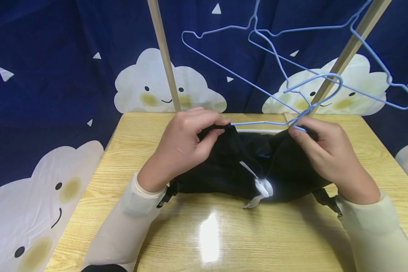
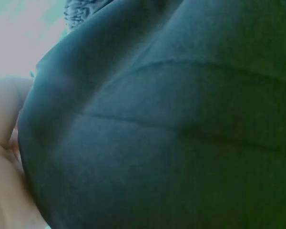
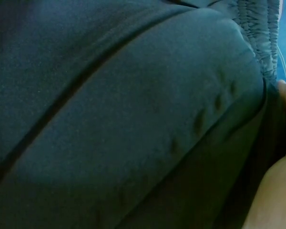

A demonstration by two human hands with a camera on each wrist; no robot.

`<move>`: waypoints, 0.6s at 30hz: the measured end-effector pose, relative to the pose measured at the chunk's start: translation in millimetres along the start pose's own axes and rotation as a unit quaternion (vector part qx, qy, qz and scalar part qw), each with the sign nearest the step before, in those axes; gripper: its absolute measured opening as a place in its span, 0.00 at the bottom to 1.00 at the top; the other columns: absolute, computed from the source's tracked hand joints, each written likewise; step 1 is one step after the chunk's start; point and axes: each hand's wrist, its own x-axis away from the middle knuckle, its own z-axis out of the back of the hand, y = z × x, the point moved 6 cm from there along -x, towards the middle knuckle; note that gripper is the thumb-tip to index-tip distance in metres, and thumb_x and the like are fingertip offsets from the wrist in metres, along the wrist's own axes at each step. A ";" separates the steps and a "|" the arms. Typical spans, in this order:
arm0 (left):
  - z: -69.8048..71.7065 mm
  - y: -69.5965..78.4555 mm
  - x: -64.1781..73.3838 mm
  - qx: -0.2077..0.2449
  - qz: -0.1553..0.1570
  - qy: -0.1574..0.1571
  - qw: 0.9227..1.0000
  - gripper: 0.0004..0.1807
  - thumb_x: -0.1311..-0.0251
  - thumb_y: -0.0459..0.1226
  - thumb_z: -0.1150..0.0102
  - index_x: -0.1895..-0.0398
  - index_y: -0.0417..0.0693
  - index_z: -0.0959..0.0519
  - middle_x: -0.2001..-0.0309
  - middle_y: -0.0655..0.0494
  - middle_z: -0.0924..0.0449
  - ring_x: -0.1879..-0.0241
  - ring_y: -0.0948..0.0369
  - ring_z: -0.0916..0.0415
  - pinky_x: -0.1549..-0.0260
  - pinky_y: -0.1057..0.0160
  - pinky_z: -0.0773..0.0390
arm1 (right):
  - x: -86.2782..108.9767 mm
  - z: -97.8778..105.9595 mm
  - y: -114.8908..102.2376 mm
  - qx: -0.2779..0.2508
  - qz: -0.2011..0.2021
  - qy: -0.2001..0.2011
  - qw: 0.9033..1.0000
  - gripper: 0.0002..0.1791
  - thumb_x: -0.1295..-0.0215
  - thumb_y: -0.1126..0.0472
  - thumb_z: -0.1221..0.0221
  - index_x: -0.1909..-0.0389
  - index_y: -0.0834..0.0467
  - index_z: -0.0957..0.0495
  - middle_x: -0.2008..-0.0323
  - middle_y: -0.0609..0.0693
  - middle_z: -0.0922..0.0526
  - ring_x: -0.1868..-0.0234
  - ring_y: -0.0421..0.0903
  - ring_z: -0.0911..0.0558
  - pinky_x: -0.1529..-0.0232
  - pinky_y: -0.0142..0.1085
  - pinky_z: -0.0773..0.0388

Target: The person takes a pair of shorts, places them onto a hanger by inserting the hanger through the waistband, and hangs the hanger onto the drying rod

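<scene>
A black elastic-waist garment [image 1: 217, 177] lies bunched in front of me, with white tags [image 1: 263, 187] hanging from its middle. My left hand [image 1: 181, 145] pinches the waistband between thumb and fingers, at the left end of the visible bar of a blue hanger [image 1: 261, 122]. With thumb and fingers, my right hand [image 1: 329, 156] grips the garment's other side together with the hanger near the base of its hook. That hook curves up and right; the rest of the hanger is hidden by cloth and hands. Dark fabric [image 2: 157, 129] fills the left wrist view, and the gathered waistband [image 3: 257, 36] shows in the right.
Two more blue hangers [image 1: 224, 70] [image 1: 326, 27] hang behind and above my hands, overlapping the held hook in this view. Wooden posts [image 1: 164, 53] [image 1: 351, 45] rise left and right at the back of the wooden table [image 1: 122, 151]. A dark blue cloud-patterned curtain [image 1: 71, 34] hangs behind.
</scene>
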 end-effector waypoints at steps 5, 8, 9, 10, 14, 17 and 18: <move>-0.3 0.1 -0.6 -0.001 0.005 0.012 1.000 0.08 0.32 0.26 0.31 0.55 0.44 0.09 0.55 0.55 0.07 0.55 0.60 0.13 0.51 0.60 0.15 | -0.2 0.4 1.5 0.001 -0.002 0.001 1.000 0.06 0.24 0.71 0.37 0.59 0.58 0.13 0.66 0.39 0.20 0.63 0.34 0.25 0.55 0.24 0.30; 0.0 -0.1 -0.6 0.000 0.008 0.016 1.000 0.09 0.32 0.26 0.31 0.54 0.44 0.09 0.55 0.55 0.07 0.55 0.60 0.13 0.51 0.61 0.15 | -0.5 0.7 1.5 0.004 -0.001 0.002 1.000 0.06 0.25 0.71 0.37 0.58 0.58 0.13 0.67 0.38 0.20 0.63 0.34 0.25 0.56 0.24 0.30; 0.2 -0.1 -0.6 0.000 0.009 0.017 1.000 0.09 0.33 0.26 0.31 0.54 0.44 0.09 0.55 0.55 0.07 0.55 0.60 0.13 0.51 0.61 0.15 | -0.5 0.8 1.4 0.004 0.000 0.003 1.000 0.06 0.25 0.71 0.37 0.58 0.58 0.13 0.67 0.38 0.20 0.64 0.34 0.25 0.56 0.24 0.30; 0.4 0.1 -0.5 -0.001 0.009 0.019 1.000 0.09 0.33 0.26 0.31 0.54 0.44 0.09 0.55 0.55 0.07 0.55 0.60 0.13 0.51 0.61 0.15 | -0.6 0.7 1.4 0.004 0.000 0.003 1.000 0.06 0.25 0.71 0.37 0.58 0.58 0.13 0.67 0.39 0.20 0.64 0.34 0.25 0.56 0.24 0.30; 1.6 1.2 -0.7 0.001 0.007 0.022 1.000 0.09 0.32 0.26 0.31 0.53 0.44 0.09 0.55 0.55 0.07 0.55 0.60 0.13 0.51 0.61 0.15 | -0.5 0.9 1.0 0.005 0.001 0.004 1.000 0.06 0.25 0.71 0.36 0.59 0.59 0.13 0.67 0.38 0.21 0.64 0.33 0.25 0.57 0.24 0.30; 3.6 1.8 -1.1 0.004 0.007 0.027 1.000 0.10 0.32 0.26 0.31 0.53 0.44 0.09 0.55 0.55 0.07 0.54 0.60 0.12 0.50 0.61 0.15 | -0.4 1.3 1.4 0.008 0.001 0.007 1.000 0.06 0.26 0.72 0.36 0.59 0.59 0.13 0.68 0.39 0.21 0.64 0.33 0.26 0.57 0.24 0.31; 4.5 1.8 -1.2 0.007 0.008 0.029 1.000 0.10 0.32 0.26 0.32 0.52 0.44 0.09 0.55 0.54 0.07 0.54 0.60 0.12 0.49 0.60 0.15 | -0.4 1.6 1.5 0.008 0.002 0.009 1.000 0.06 0.26 0.72 0.36 0.59 0.59 0.13 0.68 0.39 0.21 0.64 0.33 0.26 0.58 0.24 0.31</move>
